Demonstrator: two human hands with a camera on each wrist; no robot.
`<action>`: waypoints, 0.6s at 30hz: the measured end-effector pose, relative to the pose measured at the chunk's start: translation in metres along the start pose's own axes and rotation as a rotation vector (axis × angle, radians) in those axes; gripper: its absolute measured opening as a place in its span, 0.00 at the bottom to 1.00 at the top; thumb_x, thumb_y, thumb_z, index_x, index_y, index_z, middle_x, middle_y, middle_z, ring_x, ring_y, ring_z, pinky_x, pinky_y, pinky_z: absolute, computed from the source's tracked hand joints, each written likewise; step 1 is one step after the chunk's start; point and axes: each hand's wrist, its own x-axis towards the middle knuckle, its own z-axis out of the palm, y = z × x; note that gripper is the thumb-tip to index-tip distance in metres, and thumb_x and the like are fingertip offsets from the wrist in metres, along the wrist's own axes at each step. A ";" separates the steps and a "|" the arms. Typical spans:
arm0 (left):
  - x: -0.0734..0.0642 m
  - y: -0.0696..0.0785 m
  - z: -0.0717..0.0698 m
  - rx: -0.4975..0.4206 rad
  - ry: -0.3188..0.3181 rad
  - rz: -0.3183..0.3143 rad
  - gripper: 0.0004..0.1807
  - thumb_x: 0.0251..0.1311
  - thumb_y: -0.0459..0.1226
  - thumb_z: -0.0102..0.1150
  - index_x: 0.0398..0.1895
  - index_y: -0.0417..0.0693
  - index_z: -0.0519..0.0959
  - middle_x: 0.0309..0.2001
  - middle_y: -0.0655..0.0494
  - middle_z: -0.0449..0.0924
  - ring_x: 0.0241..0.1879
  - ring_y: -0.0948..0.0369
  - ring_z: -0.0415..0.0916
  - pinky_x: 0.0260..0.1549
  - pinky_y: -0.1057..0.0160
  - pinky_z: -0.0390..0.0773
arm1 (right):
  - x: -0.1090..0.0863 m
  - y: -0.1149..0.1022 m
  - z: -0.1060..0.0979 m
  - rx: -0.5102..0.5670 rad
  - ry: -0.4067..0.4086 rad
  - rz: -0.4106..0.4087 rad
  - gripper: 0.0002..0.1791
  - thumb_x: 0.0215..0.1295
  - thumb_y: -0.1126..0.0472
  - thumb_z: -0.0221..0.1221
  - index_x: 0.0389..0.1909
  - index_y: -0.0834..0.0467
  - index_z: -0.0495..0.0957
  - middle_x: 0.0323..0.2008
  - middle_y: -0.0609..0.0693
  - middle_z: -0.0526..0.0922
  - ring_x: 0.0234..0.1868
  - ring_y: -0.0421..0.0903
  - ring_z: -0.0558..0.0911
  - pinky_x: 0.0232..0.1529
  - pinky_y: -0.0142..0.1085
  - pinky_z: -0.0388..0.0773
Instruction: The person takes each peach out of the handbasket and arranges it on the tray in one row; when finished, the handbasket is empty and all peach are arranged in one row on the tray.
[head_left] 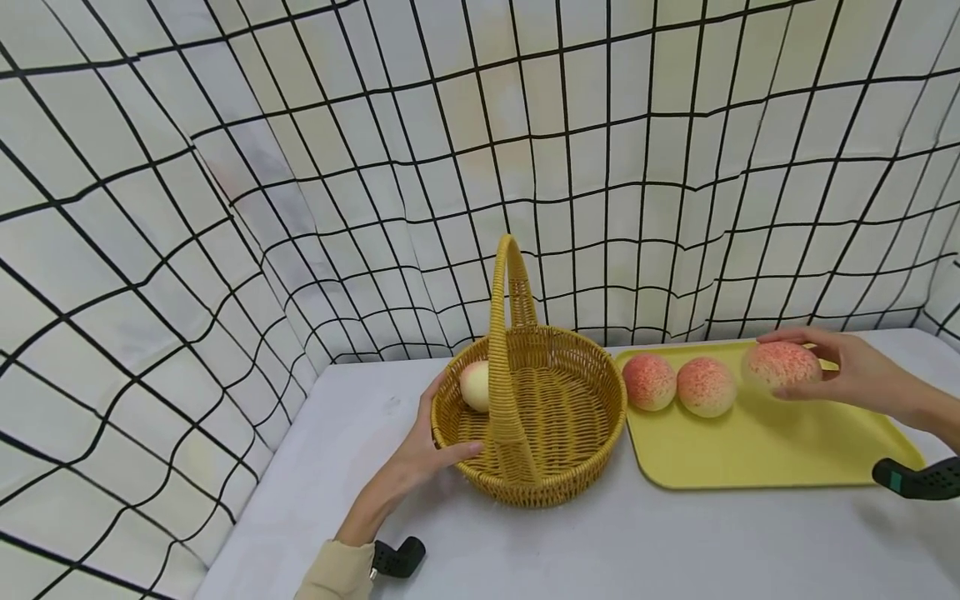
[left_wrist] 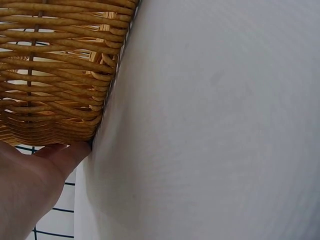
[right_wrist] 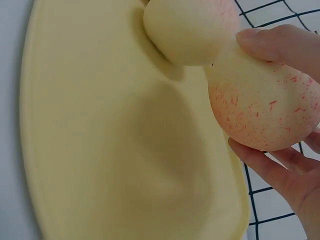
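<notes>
A tan wicker basket (head_left: 534, 495) with a tall arched handle stands on the table, one pale peach (head_left: 473, 386) inside at its left. My left hand (head_left: 415, 457) holds the basket's left side, thumb over the rim and fingers around the outer wall; the left wrist view has the fingertips low against the weave. Over the yellow tray (head_left: 750, 460), my right hand (head_left: 862, 375) grips a red-speckled peach (head_left: 783, 365) between thumb and fingers. Its shadow falls on the tray in the right wrist view. Two more peaches, one redder (head_left: 649, 382) and one paler (head_left: 707, 387), lie side by side at the tray's left.
The tray lies just right of the basket on a white table (head_left: 570, 554). Behind and to the left rises a white backdrop (head_left: 442, 200) with black grid lines. A dark wrist device (head_left: 918, 480) shows by the right forearm, another (head_left: 400, 557) by the left.
</notes>
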 end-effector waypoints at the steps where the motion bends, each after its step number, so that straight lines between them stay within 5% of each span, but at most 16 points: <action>1: 0.000 0.000 0.000 0.002 0.000 0.000 0.67 0.55 0.47 0.77 0.86 0.63 0.35 0.83 0.42 0.46 0.80 0.42 0.50 0.75 0.38 0.54 | 0.000 0.003 0.002 0.000 -0.007 0.000 0.38 0.55 0.60 0.79 0.67 0.56 0.76 0.52 0.23 0.73 0.47 0.23 0.73 0.37 0.32 0.80; 10: 0.000 0.001 0.000 0.013 0.000 -0.007 0.67 0.55 0.49 0.77 0.86 0.64 0.35 0.83 0.43 0.46 0.80 0.43 0.51 0.75 0.38 0.54 | -0.003 0.015 0.015 -0.043 -0.091 0.028 0.36 0.58 0.56 0.78 0.67 0.55 0.76 0.60 0.41 0.73 0.48 0.26 0.72 0.41 0.32 0.78; 15: 0.001 0.001 0.000 0.012 -0.001 -0.005 0.66 0.56 0.49 0.77 0.86 0.64 0.35 0.83 0.43 0.46 0.80 0.43 0.50 0.75 0.38 0.53 | -0.005 0.016 0.018 -0.024 -0.074 0.010 0.35 0.58 0.57 0.78 0.66 0.54 0.76 0.57 0.27 0.70 0.49 0.25 0.70 0.41 0.32 0.74; 18: 0.001 0.000 0.000 0.011 0.002 -0.009 0.67 0.55 0.49 0.77 0.86 0.64 0.35 0.83 0.43 0.46 0.80 0.43 0.51 0.75 0.38 0.53 | -0.004 0.016 0.019 -0.008 -0.064 0.004 0.36 0.58 0.57 0.78 0.67 0.54 0.76 0.58 0.26 0.69 0.50 0.23 0.70 0.43 0.31 0.75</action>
